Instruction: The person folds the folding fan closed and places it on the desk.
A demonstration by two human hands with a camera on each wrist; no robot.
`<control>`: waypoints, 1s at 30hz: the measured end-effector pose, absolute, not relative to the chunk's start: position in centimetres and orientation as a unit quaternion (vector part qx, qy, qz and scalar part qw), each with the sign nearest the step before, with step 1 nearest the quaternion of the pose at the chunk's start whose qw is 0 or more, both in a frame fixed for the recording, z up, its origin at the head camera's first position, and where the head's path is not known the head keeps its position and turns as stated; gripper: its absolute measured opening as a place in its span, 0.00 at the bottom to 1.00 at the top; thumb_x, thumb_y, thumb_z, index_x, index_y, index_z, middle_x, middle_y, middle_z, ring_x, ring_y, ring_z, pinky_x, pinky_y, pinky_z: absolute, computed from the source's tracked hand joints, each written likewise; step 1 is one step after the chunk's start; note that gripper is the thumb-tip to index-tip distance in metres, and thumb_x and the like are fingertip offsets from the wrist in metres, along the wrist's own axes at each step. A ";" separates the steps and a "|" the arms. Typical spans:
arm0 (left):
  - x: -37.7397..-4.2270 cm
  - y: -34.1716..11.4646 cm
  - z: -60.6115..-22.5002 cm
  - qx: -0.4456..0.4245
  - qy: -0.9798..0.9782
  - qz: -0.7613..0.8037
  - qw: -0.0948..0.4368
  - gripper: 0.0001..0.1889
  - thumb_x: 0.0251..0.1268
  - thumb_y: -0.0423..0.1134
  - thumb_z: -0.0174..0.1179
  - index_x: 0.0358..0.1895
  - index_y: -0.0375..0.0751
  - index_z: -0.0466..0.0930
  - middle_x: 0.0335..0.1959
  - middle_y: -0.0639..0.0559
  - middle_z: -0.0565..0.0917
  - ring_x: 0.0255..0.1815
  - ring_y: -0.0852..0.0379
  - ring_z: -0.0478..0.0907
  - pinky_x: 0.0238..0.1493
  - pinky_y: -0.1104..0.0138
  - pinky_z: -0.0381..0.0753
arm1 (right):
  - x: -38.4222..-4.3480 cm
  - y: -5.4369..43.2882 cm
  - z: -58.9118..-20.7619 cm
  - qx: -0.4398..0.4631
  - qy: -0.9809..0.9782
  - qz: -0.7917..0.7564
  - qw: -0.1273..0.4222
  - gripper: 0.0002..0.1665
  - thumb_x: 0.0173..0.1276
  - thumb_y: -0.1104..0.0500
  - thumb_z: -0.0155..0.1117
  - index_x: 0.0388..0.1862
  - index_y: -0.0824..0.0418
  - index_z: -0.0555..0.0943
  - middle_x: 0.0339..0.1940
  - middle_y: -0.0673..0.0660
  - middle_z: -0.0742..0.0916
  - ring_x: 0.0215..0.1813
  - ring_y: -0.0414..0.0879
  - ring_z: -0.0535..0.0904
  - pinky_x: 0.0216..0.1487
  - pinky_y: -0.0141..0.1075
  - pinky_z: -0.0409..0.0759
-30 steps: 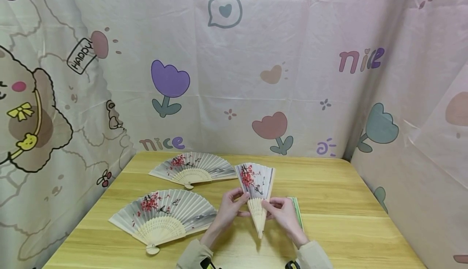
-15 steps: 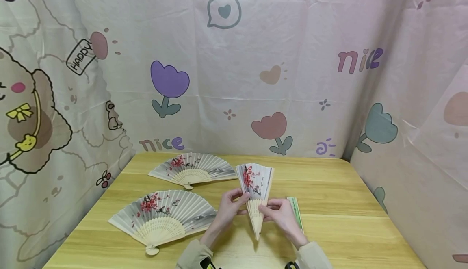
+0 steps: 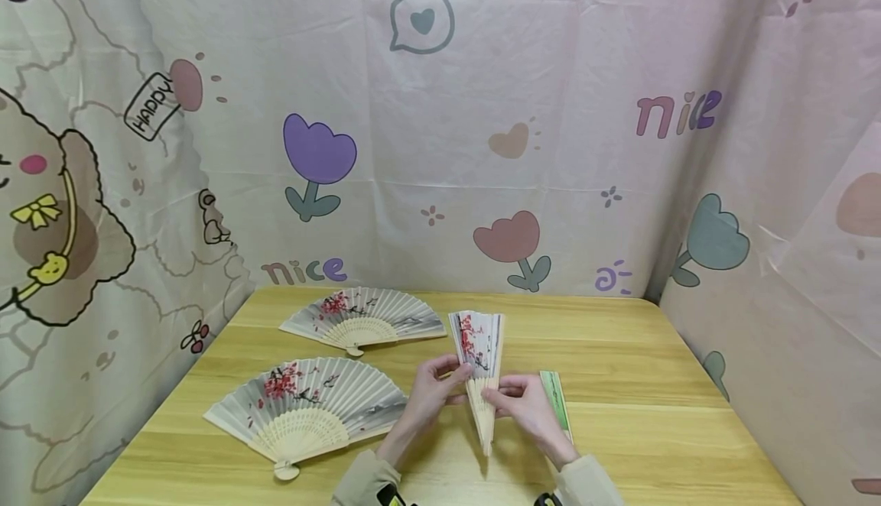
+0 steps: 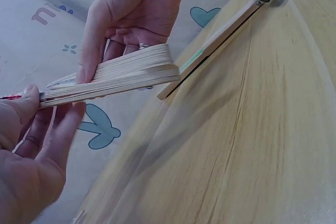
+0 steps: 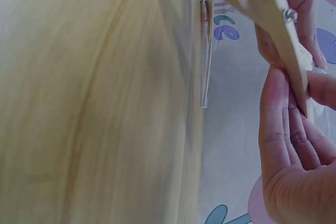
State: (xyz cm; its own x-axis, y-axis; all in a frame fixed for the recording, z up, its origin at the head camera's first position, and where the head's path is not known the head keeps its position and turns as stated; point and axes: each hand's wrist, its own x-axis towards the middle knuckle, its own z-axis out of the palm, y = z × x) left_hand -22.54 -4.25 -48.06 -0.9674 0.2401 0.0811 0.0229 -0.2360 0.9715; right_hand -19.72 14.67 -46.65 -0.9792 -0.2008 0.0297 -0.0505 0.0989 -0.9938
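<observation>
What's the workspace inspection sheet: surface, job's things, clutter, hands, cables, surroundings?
Surface: wood-grain table.
Job's things: held fan mostly folded, red blossom print; near open fan and far open fan spread on the table's left side; green folded fan lying by the right hand, partly hidden.
Clutter: nothing seen.
Hands: left hand holds the held fan near where its printed part meets the ribs; right hand pinches the ribs lower down.
Cables: nothing seen.
Surroundings: printed cloth backdrop behind and at both sides, creased.
</observation>
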 end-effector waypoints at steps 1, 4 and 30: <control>-22.6 -4.3 -48.1 0.111 0.611 0.780 0.069 0.21 0.69 0.34 0.63 0.54 0.16 0.74 0.36 0.57 0.83 0.37 0.64 0.84 0.40 0.67 0.93 | -19.7 14.7 -46.6 -0.083 0.741 -0.664 0.056 0.20 0.66 0.64 0.69 0.48 0.81 0.81 0.37 0.69 0.90 0.31 0.38 0.86 0.37 0.32 0.92; -22.6 -4.2 -48.1 0.119 0.605 0.784 0.071 0.21 0.70 0.32 0.62 0.54 0.14 0.73 0.37 0.55 0.82 0.39 0.63 0.84 0.48 0.62 0.92 | -19.6 14.6 -46.6 -0.080 0.746 -0.658 0.054 0.19 0.66 0.65 0.68 0.47 0.81 0.81 0.35 0.65 0.90 0.30 0.38 0.84 0.35 0.30 0.91; -22.7 -4.1 -47.6 0.099 0.637 0.761 0.066 0.20 0.71 0.38 0.63 0.53 0.19 0.77 0.40 0.51 0.81 0.36 0.63 0.82 0.40 0.68 0.93 | -19.2 14.1 -46.7 -0.099 0.754 -0.648 0.048 0.16 0.63 0.65 0.72 0.43 0.80 0.82 0.34 0.71 0.89 0.29 0.36 0.84 0.34 0.32 0.92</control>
